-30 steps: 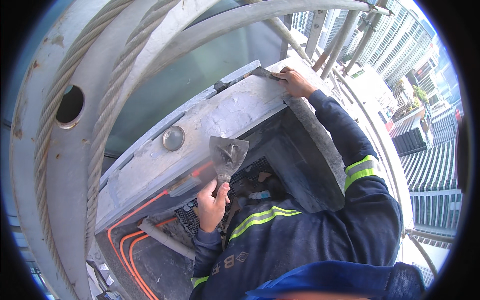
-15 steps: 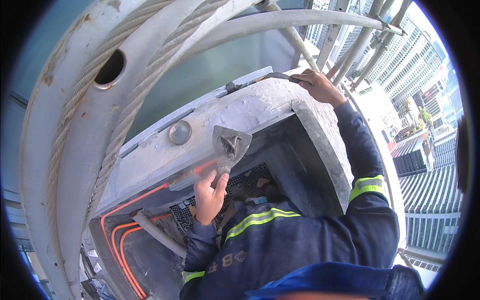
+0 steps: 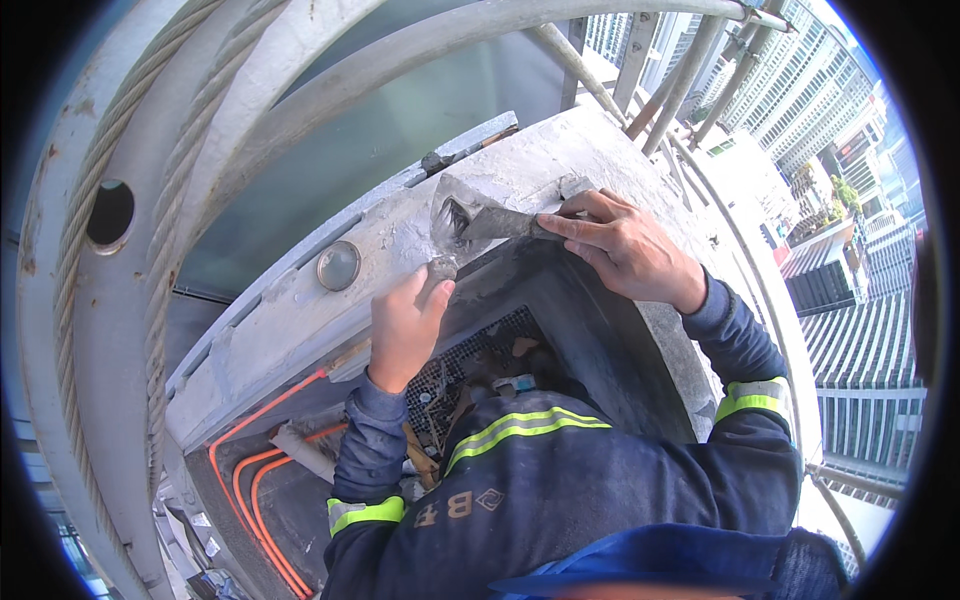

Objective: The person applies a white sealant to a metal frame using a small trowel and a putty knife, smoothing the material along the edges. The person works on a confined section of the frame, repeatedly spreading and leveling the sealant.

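Tan lettering (image 3: 442,508), only partly in view, ran across the back of the person's dark navy jacket (image 3: 620,480), with a small diamond-shaped emblem (image 3: 490,499) beside it. Yellow-green reflective bands crossed the jacket's back and both sleeves. A dark recess (image 3: 615,345), its walls grey to black, lay below the pale ledge (image 3: 290,310) and held black mesh (image 3: 432,380) and loose debris near the person's body. Orange pipes (image 3: 268,500) and a thicker pale pipe (image 3: 302,450) ran through its lower left part. A round, glass-faced fitting (image 3: 339,266) sat in the top of the ledge. The left hand (image 3: 405,330) pinched the short handle of a wide scraper (image 3: 440,222) between thumb and curled fingers, its blade pointing away from the person over the ledge. The right hand (image 3: 640,250) gripped a second scraper (image 3: 497,226) with thumb and fingers pressed around its handle, its blade pointing left. The two blades overlapped just above the ledge's near edge — grey material (image 3: 452,212) showed on the wide one, though whether they touched could not be told. Off to the left, steel rope (image 3: 180,170) ran along a pale beam (image 3: 125,300) pierced by a round hole.
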